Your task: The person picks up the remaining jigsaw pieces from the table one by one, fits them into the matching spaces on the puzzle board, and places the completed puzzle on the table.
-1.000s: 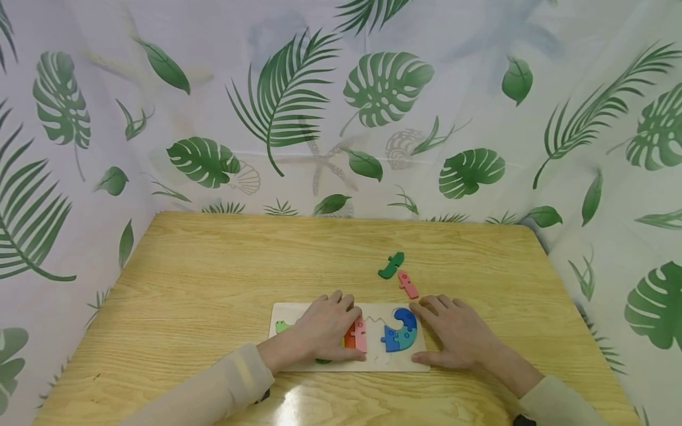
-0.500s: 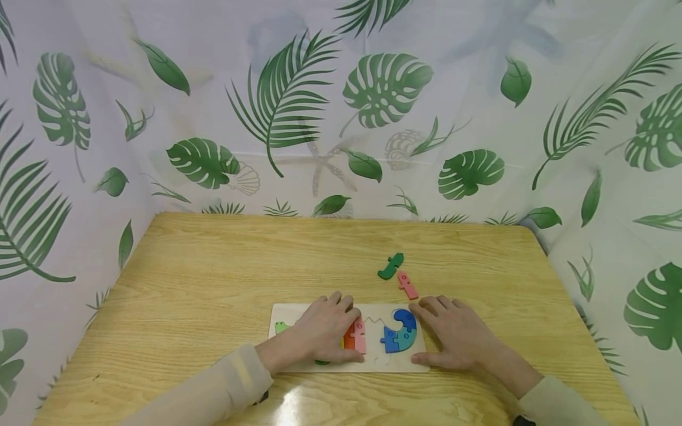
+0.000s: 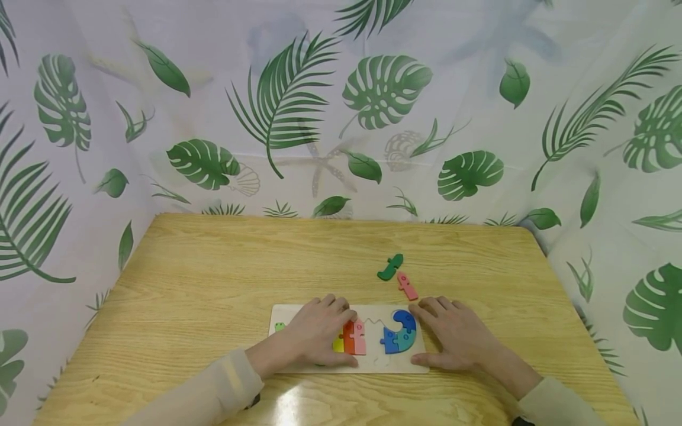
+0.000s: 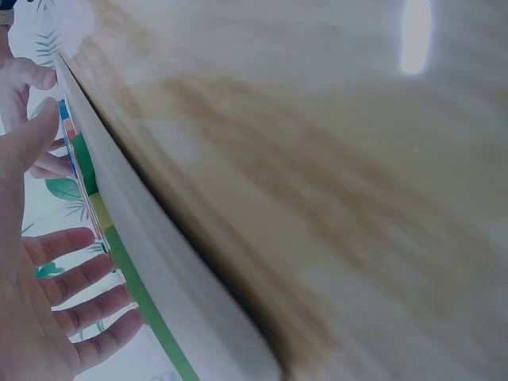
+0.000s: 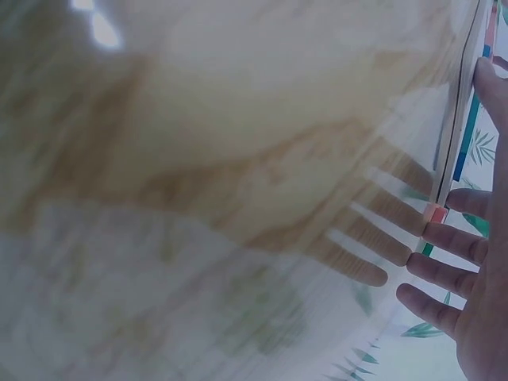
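A pale wooden puzzle board (image 3: 394, 363) lies on the table. My left hand (image 3: 314, 334) lies across its left half with fingers spread, hiding part of the puzzle. Light-green (image 3: 279, 326), yellow, red (image 3: 348, 338) and pink (image 3: 360, 338) pieces show around it. In the left wrist view, the fingers (image 4: 87, 274) are extended above the green edge of the puzzle. My right hand (image 3: 460, 337) rests at the board's right end, thumb and forefinger near its corners, with no piece in it. Beside it, blue and teal pieces (image 3: 407, 338) form a curled tail in the board.
Behind the board's right half lie a loose dark-green piece (image 3: 391, 267) and a loose pink piece (image 3: 407, 287). The wooden table (image 3: 224, 260) is bordered by leaf-printed cloth (image 3: 319, 118) at the back and sides.
My left hand has slid slightly left, uncovering more of the yellow, red and pink pieces. The right hand has stayed at the board's right end.
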Tool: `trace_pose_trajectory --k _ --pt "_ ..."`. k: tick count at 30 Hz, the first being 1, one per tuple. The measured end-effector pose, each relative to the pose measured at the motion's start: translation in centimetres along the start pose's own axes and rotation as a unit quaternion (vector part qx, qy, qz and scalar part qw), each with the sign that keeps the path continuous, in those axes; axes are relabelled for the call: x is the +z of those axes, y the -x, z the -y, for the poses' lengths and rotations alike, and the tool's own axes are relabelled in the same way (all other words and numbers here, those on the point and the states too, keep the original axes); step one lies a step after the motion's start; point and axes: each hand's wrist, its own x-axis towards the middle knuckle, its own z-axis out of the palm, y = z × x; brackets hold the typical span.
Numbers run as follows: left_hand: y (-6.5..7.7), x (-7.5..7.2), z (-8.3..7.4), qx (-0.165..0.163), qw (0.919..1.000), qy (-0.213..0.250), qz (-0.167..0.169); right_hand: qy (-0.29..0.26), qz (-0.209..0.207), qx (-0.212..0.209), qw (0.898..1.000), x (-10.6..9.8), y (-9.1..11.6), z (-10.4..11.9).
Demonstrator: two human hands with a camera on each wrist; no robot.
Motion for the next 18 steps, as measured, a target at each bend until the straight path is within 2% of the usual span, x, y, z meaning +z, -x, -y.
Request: trace_pose_trajectory --k 7,18 --pt "0.9 0.2 0.7 -0.010 0.9999 0.009 -0.010 0.001 0.001 0.001 1.000 0.0 0.0 0.0" --pt "2.8 0.1 2.0 -0.034 0.9989 0.030 -0.008 0.002 0.003 0.003 1.000 0.0 0.1 0.0"
